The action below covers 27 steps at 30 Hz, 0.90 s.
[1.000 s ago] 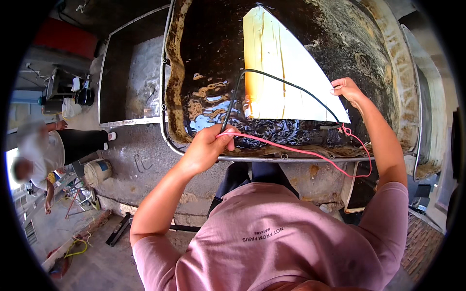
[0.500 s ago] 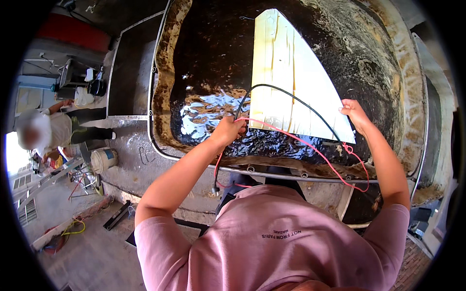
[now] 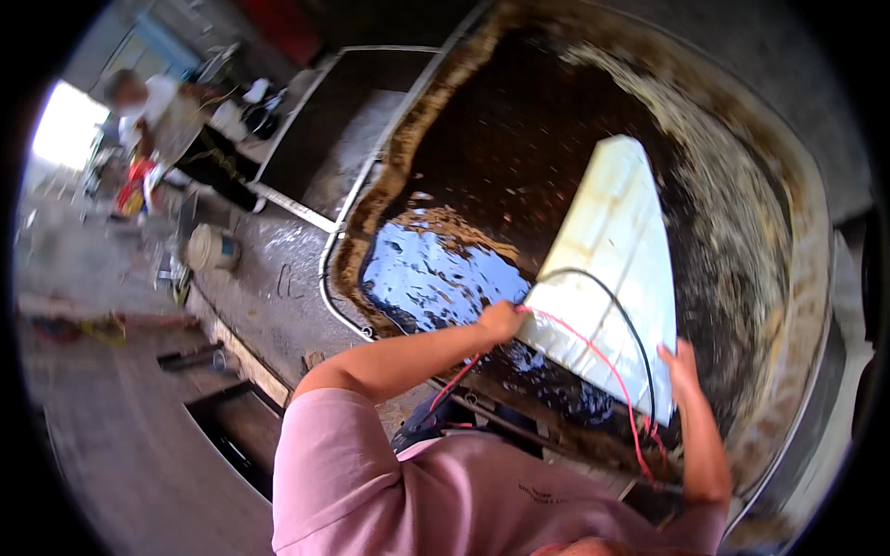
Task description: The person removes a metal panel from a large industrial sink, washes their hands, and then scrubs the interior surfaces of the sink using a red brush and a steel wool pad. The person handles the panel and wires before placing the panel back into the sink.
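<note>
A pale, wedge-shaped panel (image 3: 607,278) with long lines or grooves lies tilted over a basin of dark liquid. My right hand (image 3: 681,369) is closed on the panel's right edge, near its lower corner. By the lower left corner, my left hand (image 3: 502,322) is closed around a black cable (image 3: 619,304) and a pink cord (image 3: 593,352). Both lines loop across the panel's face to its lower right corner, where the pink cord appears bunched or knotted. Whether the left fingers also touch the panel is hidden.
The basin (image 3: 808,213) has a worn, stained rim and a metal rail (image 3: 326,269) along its left side. A white bucket (image 3: 211,248) stands on the floor to the left. Beyond it, a person in a white top (image 3: 171,116) is near some equipment.
My view has turned, so the basin and panel appear rotated clockwise and the panel sits lower and farther right. Both hands keep their grips.
</note>
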{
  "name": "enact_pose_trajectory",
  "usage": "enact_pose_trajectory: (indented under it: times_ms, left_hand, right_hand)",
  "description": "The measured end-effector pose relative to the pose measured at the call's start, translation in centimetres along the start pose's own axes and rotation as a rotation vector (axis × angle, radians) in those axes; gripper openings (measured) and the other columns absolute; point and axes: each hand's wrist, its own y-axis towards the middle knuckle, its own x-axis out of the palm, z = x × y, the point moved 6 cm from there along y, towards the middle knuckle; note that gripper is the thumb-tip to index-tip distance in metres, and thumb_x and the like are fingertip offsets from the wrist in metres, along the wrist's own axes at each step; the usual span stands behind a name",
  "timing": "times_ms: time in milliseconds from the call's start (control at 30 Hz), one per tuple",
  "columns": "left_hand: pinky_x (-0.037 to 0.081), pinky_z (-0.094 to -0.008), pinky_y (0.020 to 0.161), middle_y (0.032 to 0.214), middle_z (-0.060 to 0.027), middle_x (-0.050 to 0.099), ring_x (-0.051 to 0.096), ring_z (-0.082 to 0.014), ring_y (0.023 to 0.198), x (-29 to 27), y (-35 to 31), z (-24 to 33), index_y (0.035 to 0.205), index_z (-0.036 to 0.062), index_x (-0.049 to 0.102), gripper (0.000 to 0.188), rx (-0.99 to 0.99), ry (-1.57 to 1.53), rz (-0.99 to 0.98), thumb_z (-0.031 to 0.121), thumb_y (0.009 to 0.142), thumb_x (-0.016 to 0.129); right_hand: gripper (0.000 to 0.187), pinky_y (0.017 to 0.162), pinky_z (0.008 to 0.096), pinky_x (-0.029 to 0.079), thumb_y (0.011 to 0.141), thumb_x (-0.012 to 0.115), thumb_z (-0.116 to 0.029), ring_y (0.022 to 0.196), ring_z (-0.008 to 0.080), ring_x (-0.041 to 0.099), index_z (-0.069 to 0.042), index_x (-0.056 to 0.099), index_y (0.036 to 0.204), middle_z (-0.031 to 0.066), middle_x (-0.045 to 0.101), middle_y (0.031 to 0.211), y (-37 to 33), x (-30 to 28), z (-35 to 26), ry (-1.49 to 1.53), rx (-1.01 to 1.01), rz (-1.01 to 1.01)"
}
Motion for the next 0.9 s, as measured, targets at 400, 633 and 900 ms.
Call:
enact_pose_trajectory:
  times_ms: [400, 633, 900]
  left_hand:
    - [0.051, -0.0444, 0.074, 0.084, -0.0234, 0.067, 0.067, -0.0351, 0.081, -5.6, -6.1, 1.5, 0.093, -0.0059, 0.066, 0.047, -0.018, -0.320, -0.034, 0.040, 0.088, 0.053]
    - [0.051, -0.0354, 0.074, 0.092, -0.0153, 0.066, 0.065, -0.0223, 0.082, -8.6, -10.7, 0.6, 0.103, -0.0047, 0.061, 0.041, 0.074, -0.690, -0.068, 0.034, 0.097, 0.049]
    - [0.047, -0.0284, 0.087, 0.108, -0.0069, 0.065, 0.059, -0.0119, 0.095, -8.4, -16.4, -5.0, 0.127, 0.0026, 0.056, 0.039, 0.359, -0.835, 0.094, 0.029, 0.100, 0.046]
  right_hand:
    - [0.016, 0.072, 0.0299, 0.047, 0.087, 0.062, -0.008, 0.078, 0.0124, 0.060, 0.005, 0.065, 0.097, 0.0063, 0.067, 0.089, -2.3, 0.7, -8.4, -0.069, -0.047, -0.055]
    - [0.018, 0.074, 0.0304, 0.048, 0.087, 0.062, -0.008, 0.078, 0.0147, 0.062, 0.005, 0.065, 0.099, 0.0087, 0.068, 0.091, -6.1, 1.6, -15.4, -0.103, 0.004, -0.081]
    - [0.020, 0.076, 0.0299, 0.050, 0.087, 0.062, -0.009, 0.079, 0.0146, 0.064, 0.005, 0.064, 0.102, 0.0098, 0.069, 0.093, -13.0, 5.0, -22.6, -0.152, 0.033, -0.123]
